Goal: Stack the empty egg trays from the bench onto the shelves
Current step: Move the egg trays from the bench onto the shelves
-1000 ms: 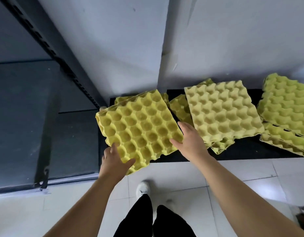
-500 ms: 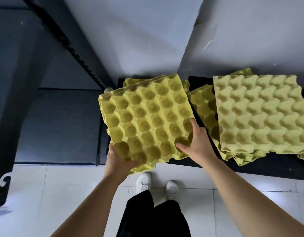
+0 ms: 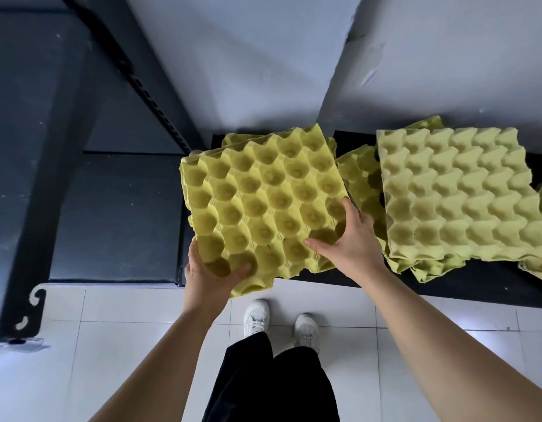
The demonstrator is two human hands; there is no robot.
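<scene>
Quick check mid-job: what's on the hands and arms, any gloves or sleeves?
Left hand and right hand are both bare: no gloves, rings or watch visible. Both forearms are uncovered, no sleeves in view. Below: black trousers, white sneakers.

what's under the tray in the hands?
Edges of at least one more yellow tray peek out past the held tray's far edge, lying on the black bench. How many sit beneath, and the left hand's fingers under it, are hidden.
</scene>
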